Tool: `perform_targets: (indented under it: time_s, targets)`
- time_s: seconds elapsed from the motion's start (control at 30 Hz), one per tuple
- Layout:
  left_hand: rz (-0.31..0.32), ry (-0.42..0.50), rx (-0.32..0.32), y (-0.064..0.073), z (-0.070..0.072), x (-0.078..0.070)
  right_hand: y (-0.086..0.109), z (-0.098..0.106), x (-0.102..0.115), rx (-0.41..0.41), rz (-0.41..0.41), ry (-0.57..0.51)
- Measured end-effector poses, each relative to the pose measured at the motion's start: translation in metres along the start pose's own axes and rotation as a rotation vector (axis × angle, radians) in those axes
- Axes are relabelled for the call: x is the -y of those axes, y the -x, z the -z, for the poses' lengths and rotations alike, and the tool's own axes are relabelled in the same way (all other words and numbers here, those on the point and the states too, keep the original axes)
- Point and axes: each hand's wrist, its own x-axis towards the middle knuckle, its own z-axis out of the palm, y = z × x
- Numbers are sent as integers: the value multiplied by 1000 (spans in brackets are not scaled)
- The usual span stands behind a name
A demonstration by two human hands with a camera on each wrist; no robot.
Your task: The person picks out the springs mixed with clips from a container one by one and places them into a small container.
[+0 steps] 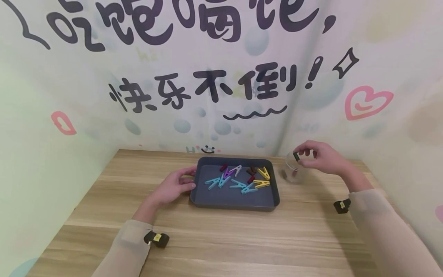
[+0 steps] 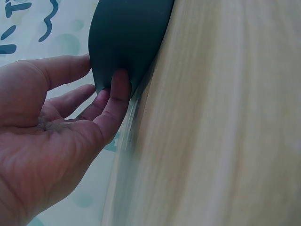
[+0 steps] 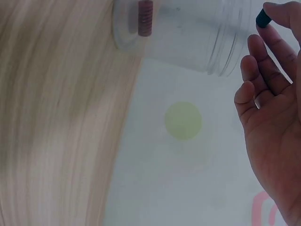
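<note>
My right hand (image 1: pixel 320 156) pinches a small dark green cylinder (image 1: pixel 296 156) between thumb and forefinger, right at the mouth of a clear plastic jar (image 1: pixel 290 169). In the right wrist view, the other fingers curl loosely beside the jar's threaded rim, and a reddish ridged cylinder (image 3: pixel 145 19) shows inside near the bottom. At the tray's left end, my left hand (image 1: pixel 174 186) rests its fingertips against the outer wall of the dark grey tray (image 1: pixel 228 202). Left wrist view: thumb and fingers (image 2: pixel 121 87) touch that wall.
The tray holds several clothespins, light blue (image 1: pixel 238 184), yellow (image 1: pixel 264 173), purple (image 1: pixel 228 174) and white (image 1: pixel 236 170), plus dark red (image 1: pixel 223 167) and brown (image 1: pixel 251 170) small cylinders. Behind the wooden table (image 1: pixel 207 238) hangs a printed wall sheet (image 1: pixel 166 130).
</note>
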Motion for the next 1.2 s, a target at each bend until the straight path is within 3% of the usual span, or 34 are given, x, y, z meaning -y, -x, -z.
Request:
perform_targets:
  time_s: [0.33, 0.5, 0.67, 1.03, 1.2]
  targets:
    - [-24, 16, 17, -1, 1, 1, 6, -2, -14, 5, -46, -59]
    - [-24, 18, 15, -1, 1, 2, 8, -4, -15, 22, -81, -119]
    - [-23, 11, 13, -1, 2, 2, 6, -7, -12, 4, -84, -111]
    - [-14, 22, 16, 0, 1, -1, -10, -13, 12, -8, 51, -96]
    - [-8, 12, 13, 1, 1, -1, -18, -17, 23, 29, 107, -75]
